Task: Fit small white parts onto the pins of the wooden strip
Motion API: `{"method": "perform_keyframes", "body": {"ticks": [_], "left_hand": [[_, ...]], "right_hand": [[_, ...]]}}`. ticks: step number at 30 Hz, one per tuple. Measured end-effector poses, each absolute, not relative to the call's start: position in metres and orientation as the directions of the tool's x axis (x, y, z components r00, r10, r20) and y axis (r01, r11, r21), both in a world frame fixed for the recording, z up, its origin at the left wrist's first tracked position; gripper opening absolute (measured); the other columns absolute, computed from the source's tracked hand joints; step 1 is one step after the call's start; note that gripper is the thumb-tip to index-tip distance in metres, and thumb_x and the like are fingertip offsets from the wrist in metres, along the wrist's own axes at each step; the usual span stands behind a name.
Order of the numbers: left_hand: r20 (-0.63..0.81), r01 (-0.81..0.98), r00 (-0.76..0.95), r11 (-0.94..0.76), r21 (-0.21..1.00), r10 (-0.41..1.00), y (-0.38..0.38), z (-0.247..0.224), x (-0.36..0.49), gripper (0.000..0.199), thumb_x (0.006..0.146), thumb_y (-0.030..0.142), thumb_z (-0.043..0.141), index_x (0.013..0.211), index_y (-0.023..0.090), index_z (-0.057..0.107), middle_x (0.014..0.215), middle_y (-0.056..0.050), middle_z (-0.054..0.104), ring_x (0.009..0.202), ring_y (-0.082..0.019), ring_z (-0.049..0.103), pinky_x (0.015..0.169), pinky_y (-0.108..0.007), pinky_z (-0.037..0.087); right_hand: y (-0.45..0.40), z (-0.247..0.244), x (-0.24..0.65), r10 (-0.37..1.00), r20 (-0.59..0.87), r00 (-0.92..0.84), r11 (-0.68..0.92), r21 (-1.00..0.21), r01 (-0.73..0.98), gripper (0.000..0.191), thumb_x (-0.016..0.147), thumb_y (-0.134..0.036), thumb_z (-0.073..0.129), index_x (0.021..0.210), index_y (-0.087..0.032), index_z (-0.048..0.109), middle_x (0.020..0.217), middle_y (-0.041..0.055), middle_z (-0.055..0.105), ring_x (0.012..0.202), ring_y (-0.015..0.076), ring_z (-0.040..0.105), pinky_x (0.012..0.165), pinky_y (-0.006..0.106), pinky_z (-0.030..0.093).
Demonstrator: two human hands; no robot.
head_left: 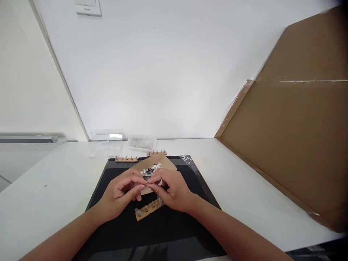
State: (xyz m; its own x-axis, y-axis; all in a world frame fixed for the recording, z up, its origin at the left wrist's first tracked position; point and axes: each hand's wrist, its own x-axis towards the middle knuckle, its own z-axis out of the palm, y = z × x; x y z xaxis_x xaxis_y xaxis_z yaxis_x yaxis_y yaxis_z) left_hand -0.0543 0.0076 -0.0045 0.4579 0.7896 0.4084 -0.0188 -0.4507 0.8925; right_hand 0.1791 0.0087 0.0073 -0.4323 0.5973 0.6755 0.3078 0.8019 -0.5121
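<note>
My left hand point(123, 188) and my right hand point(170, 188) meet fingertip to fingertip over the middle of a black mat point(174, 232). Both pinch at one spot, where whatever they hold is too small to make out. Behind the fingers lies a sheet of brown paper point(167, 163) with small white and dark pieces point(149, 170) on it. Just below the hands, a wooden strip point(149, 210) lies at a slant, with several metal pegs along it and clear pieces at both ends. My right hand partly covers its right end.
Two more pegged wooden strips, one at the left point(127, 159) and one further right point(157, 153), sit at the mat's far edge. Behind them are a clear plastic tub point(141, 143) and plastic bags point(102, 148). Brown cardboard point(288, 145) leans along the right; white bits point(186, 158) dot the mat's corner.
</note>
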Motion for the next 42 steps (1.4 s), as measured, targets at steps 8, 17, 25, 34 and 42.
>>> {"method": "perform_keyframes", "body": {"ticks": [8, 17, 25, 34, 42], "left_hand": [[0.438, 0.057, 0.423, -0.506, 0.861, 0.793, 0.006, -0.005, -0.053, 0.017, 0.105, 0.029, 0.060, 0.105, 0.020, 0.075, 0.102, -0.004, 0.061, 0.063, -0.009, 0.067, 0.060, -0.024, 0.059], [0.516, 0.405, 0.431, -0.669, 0.623, 0.741, 0.011, 0.011, -0.055, 0.027, 0.108, 0.030, 0.054, 0.097, 0.022, 0.076, 0.092, -0.003, 0.070, 0.085, -0.015, 0.068, 0.078, -0.026, 0.055], [0.537, 0.680, 0.531, -0.708, 0.192, 0.655, 0.050, 0.001, -0.085, 0.030, 0.109, 0.037, 0.053, 0.114, 0.021, 0.077, 0.108, -0.007, 0.074, 0.104, -0.025, 0.064, 0.095, -0.039, 0.049], [0.440, 0.693, 0.595, -0.706, 0.142, 0.673, 0.044, -0.006, -0.080, 0.025, 0.102, 0.041, 0.065, 0.112, 0.024, 0.080, 0.104, -0.006, 0.073, 0.105, -0.027, 0.056, 0.103, -0.046, 0.045], [0.422, 0.711, 0.542, -0.664, 0.230, 0.727, 0.039, -0.014, -0.071, 0.017, 0.098, 0.034, 0.072, 0.109, 0.023, 0.078, 0.099, -0.005, 0.077, 0.107, -0.029, 0.056, 0.097, -0.044, 0.048]], "right_hand": [[0.007, 0.008, 0.177, 0.700, 0.593, -0.397, 0.705, -0.662, 0.255, 0.016, 0.099, -0.036, 0.071, 0.104, -0.022, 0.073, 0.088, 0.0032, 0.077, 0.073, 0.0141, 0.071, 0.057, 0.023, 0.051], [0.008, 0.008, 0.174, 0.724, 0.615, -0.311, 0.689, -0.629, 0.361, 0.012, 0.100, -0.029, 0.069, 0.109, -0.026, 0.078, 0.093, 0.0007, 0.082, 0.075, 0.0146, 0.075, 0.067, 0.024, 0.057], [0.028, 0.002, 0.187, 0.714, 0.655, -0.247, 0.673, -0.545, 0.500, 0.013, 0.100, -0.025, 0.069, 0.108, -0.026, 0.079, 0.100, 0.0021, 0.083, 0.087, 0.0188, 0.077, 0.078, 0.030, 0.060], [0.033, -0.007, 0.188, 0.769, 0.566, -0.297, 0.620, -0.548, 0.562, 0.010, 0.097, -0.023, 0.071, 0.104, -0.025, 0.078, 0.101, 0.0006, 0.083, 0.078, 0.0164, 0.075, 0.071, 0.028, 0.057], [0.030, -0.011, 0.184, 0.774, 0.536, -0.338, 0.617, -0.514, 0.596, 0.009, 0.100, -0.025, 0.064, 0.103, -0.022, 0.072, 0.089, 0.0013, 0.077, 0.074, 0.0171, 0.070, 0.070, 0.030, 0.052]]}}
